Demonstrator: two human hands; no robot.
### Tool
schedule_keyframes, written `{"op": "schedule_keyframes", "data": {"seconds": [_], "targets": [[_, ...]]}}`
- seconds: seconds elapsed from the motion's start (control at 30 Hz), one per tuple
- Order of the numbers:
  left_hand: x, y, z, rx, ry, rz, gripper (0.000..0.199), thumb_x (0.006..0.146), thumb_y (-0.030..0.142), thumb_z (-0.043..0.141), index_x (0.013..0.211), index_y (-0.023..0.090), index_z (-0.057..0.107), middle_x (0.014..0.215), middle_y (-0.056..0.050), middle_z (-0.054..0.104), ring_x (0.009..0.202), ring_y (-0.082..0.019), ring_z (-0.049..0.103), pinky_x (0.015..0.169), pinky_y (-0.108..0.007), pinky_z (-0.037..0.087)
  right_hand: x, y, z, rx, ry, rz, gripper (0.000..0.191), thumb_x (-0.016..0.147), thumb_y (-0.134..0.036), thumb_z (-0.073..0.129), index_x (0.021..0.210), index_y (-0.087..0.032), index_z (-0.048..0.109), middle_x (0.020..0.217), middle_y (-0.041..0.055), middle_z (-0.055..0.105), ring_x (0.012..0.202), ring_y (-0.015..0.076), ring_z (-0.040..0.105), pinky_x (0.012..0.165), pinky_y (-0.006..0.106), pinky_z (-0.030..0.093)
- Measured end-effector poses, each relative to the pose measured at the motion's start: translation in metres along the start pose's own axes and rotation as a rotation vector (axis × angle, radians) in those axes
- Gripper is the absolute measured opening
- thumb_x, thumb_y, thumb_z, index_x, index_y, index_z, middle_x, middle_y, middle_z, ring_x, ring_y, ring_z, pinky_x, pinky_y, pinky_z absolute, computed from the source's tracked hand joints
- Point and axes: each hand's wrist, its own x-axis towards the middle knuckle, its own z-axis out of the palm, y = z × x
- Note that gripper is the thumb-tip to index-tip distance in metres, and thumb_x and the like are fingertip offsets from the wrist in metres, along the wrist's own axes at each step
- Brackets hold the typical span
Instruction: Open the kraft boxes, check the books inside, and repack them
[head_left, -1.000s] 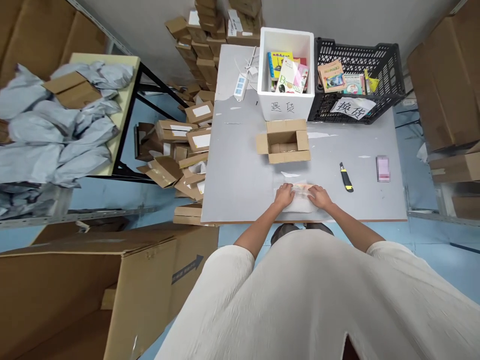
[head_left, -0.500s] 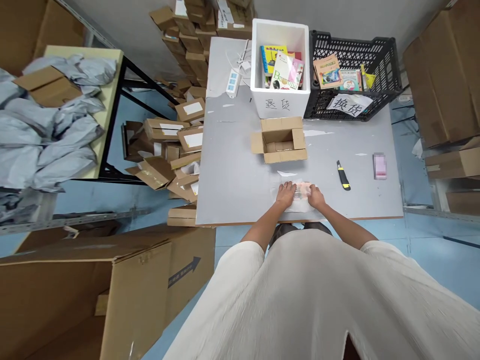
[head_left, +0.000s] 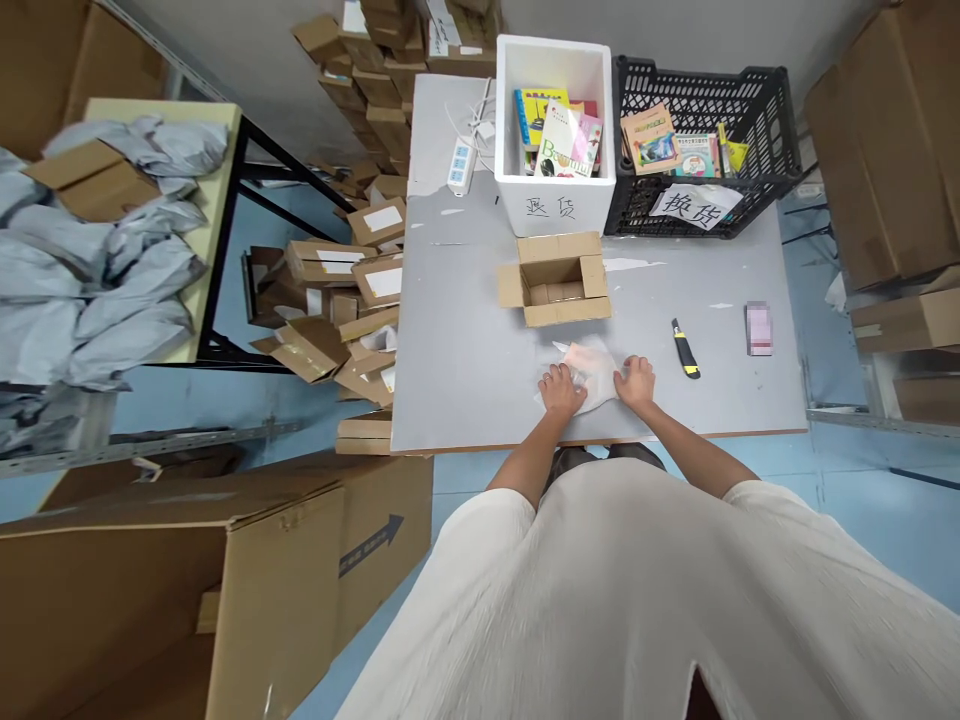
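A sheet of clear, crinkled plastic wrap (head_left: 597, 390) lies near the table's front edge, with a pale pinkish-orange flat item (head_left: 581, 357) showing through it. The item's kind is blurred by the wrap. At the wrap's left side, my left hand (head_left: 561, 390) is closed on the plastic, its fingers bent and the thumb toward the middle. My right hand (head_left: 636, 382) pinches the right edge with curled fingers. Just beyond the wrap stands an open cardboard box (head_left: 566, 314), flaps folded out. Right of my right hand lies a black and yellow utility knife (head_left: 685, 350).
At the table's back are a white foam box (head_left: 555, 208) and a black crate (head_left: 709, 190), both holding books. A power strip (head_left: 461, 167) lies left of them, a pink blurred item (head_left: 759, 330) at right. Cardboard boxes (head_left: 382, 280) crowd the left side.
My hands have moved apart, the left one leftward. The wrap is spread wider, and the pinkish item now sits farther from me and more to the left, at a tilt.
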Motion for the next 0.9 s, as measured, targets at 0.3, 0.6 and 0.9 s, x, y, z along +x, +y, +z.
{"op": "schedule_keyframes", "data": {"seconds": [0.3,0.6,0.9], "targets": [[0.005,0.013,-0.013,-0.058,-0.023,-0.045,0.066,0.095,0.047,0.067,0.152,0.017,0.052,0.163,-0.028,0.049,0.145,-0.048,0.05,0.118,-0.06,0.039,0.01,-0.011,0.018,0.327,-0.452,0.263,0.053,0.097,-0.072,0.063,0.076,-0.024,0.071,0.061,0.0064,0.07,0.061,0.0225,0.07,0.068,0.032,0.058],[0.007,0.029,-0.021,-0.221,-0.221,0.155,0.024,0.103,0.034,0.059,0.122,0.021,0.063,0.131,-0.017,0.074,0.127,-0.035,0.068,0.106,-0.048,0.052,0.015,-0.043,0.011,0.674,-0.403,0.331,0.029,0.085,-0.047,0.081,0.089,-0.021,0.07,0.078,0.0038,0.076,0.071,0.0182,0.072,0.059,0.025,0.058],[0.017,0.039,-0.045,-0.508,-0.085,0.289,0.03,0.106,0.03,0.056,0.135,0.025,0.059,0.134,-0.009,0.075,0.122,-0.025,0.072,0.112,-0.043,0.052,0.046,-0.011,-0.039,0.557,0.003,0.12,0.025,0.084,-0.039,0.065,0.093,-0.018,0.076,0.088,0.0045,0.079,0.084,0.0238,0.07,0.074,0.029,0.056]]}}
